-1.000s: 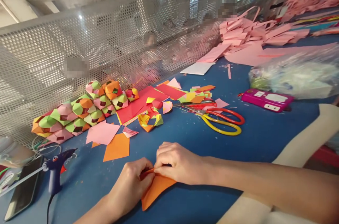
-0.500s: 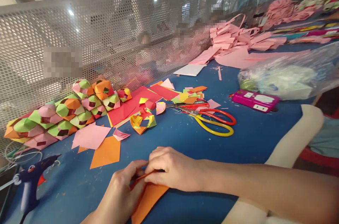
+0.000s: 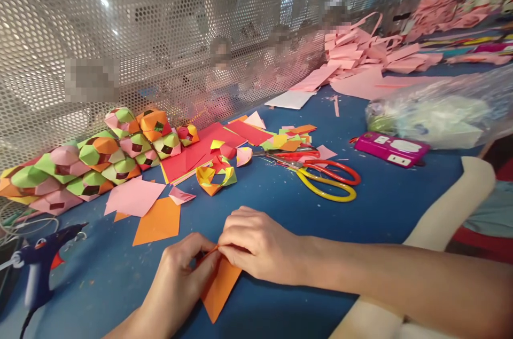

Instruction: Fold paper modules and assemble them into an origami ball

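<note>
I have the left hand (image 3: 180, 275) and right hand (image 3: 256, 245) pinched closed on one orange sheet (image 3: 220, 291) between them; the thin paper looks only part-folded. Just past the left hand, flat squares (image 3: 158, 221) lie unfolded; ahead, an angular paper ring (image 3: 206, 185) seems incomplete; farther left, faceted, hollow balls (image 3: 104, 146) look finished.

Held sheet (image 3: 221, 286), orange. Table (image 3: 385, 216), blue, pale-flecked. Glue gun (image 3: 39, 270), navy, red trigger (image 3: 57, 260). Balls (image 3: 102, 149), patchwork of green, pink, orange, yellow. Scissor handles (image 3: 331, 198), red and yellow.
</note>
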